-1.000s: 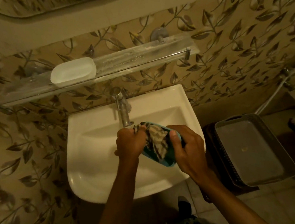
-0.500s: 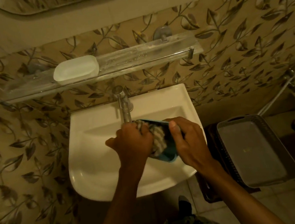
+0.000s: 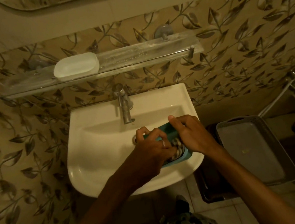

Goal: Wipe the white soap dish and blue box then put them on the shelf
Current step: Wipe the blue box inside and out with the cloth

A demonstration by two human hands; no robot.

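Two hands, left hand (image 3: 154,148) and right hand (image 3: 192,134), tight around the teal-blue box (image 3: 166,129), striped cloth (image 3: 177,146) inside.

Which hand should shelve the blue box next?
Probably right. The right hand grips the blue box; the left hand works the cloth, and bare shelf lies right of the white soap dish.

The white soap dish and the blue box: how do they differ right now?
The white soap dish sits flat on the shelf, untouched; the blue box is tilted over the sink, held by the right hand. The dish looks empty; the box has a patterned cloth in it, worked by the left hand. One is white, the other teal-blue. Both are rounded, oblong open containers.
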